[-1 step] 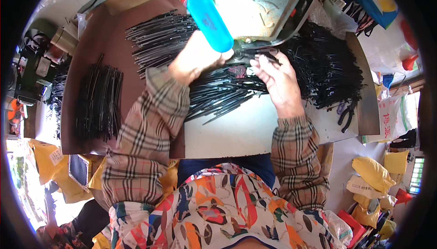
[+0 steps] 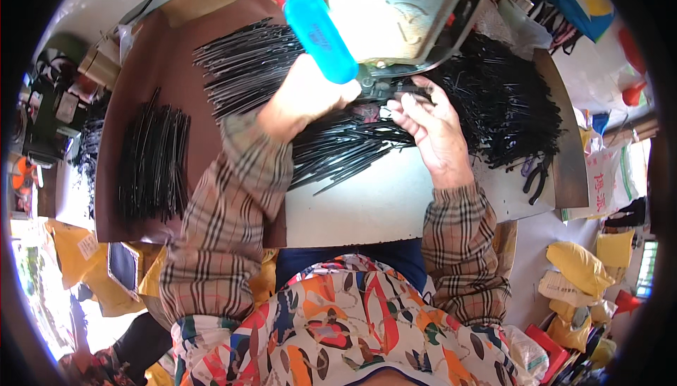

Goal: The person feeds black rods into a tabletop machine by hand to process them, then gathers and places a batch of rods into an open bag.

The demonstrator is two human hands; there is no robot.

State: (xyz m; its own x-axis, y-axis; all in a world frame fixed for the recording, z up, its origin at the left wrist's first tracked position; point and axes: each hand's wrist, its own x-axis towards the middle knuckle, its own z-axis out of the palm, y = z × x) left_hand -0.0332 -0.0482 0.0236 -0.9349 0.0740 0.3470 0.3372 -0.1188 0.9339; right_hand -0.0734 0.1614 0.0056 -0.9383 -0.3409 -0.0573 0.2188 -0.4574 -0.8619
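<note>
My left hand point(image 2: 302, 98) is closed beside the metal fixture point(image 2: 374, 86) of a bench machine. A bright blue handle point(image 2: 321, 37) on a grey rod hangs in front of its fingertips, so what they hold is hidden. On the fixture's other side, my right hand point(image 2: 438, 132) has thumb and forefinger curled around a small black piece point(image 2: 417, 92), blurred and partly in shadow. Below both hands, a loose pile of thin black rods point(image 2: 345, 149) lies across the white board point(image 2: 352, 209). Behind my left wrist is a bundle of black rods point(image 2: 247, 61).
Another rod bundle point(image 2: 154, 160) lies on the brown tabletop point(image 2: 201, 142) at left. A large heap of black pieces point(image 2: 518, 104) covers the right side, with black-handled pliers point(image 2: 538, 181) at its near edge. The machine's lit metal plate point(image 2: 398, 15) overhangs the back. Yellow packages point(image 2: 578, 269) lie at right.
The blue handle has shifted slightly left. My right hand has moved a little down and right, and its forefinger has curled more. The rod bundles look the same.
</note>
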